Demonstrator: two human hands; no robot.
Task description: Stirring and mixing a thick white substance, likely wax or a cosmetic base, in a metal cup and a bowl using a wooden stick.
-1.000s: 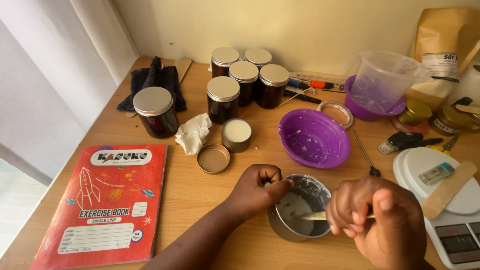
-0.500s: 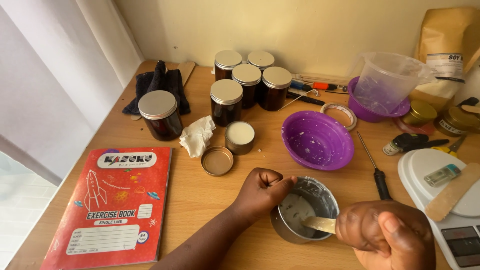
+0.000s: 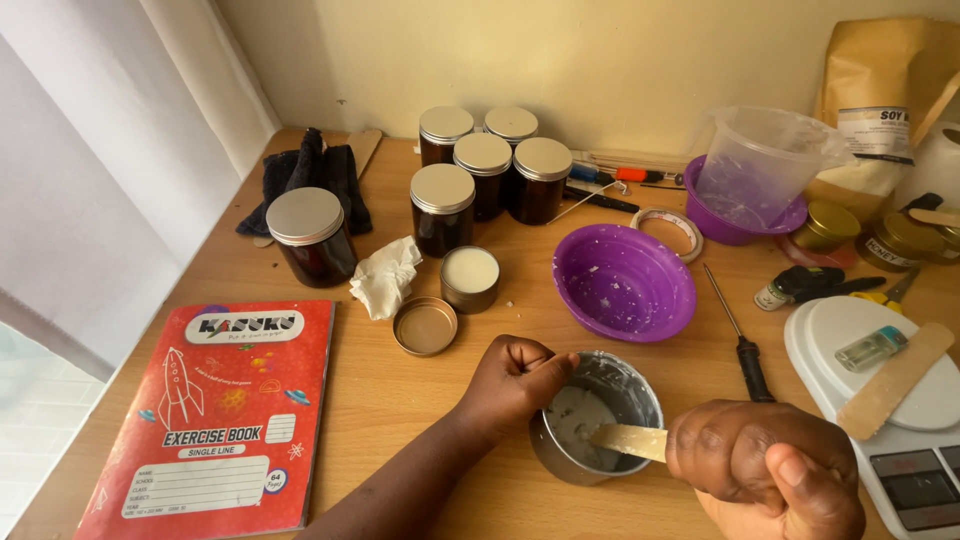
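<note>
Metal cup (image 3: 597, 415) on the counter (image 3: 400, 400), between left hand (image 3: 515, 380) and right hand (image 3: 765, 470); stick (image 3: 628, 440) in the cup. Behind the hands: bowl (image 3: 625, 280), small filled tin (image 3: 470, 278), loose lid (image 3: 425, 326), cluster of lidded jars (image 3: 480, 170). Left of the left hand: exercise book (image 3: 215, 410). Right of the right hand: scale (image 3: 900, 420); screwdriver (image 3: 740, 335) between bowl and scale.

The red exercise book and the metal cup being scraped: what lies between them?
Only the left hand and its forearm on bare table, in the head view. That hand grips the metal cup.
</note>
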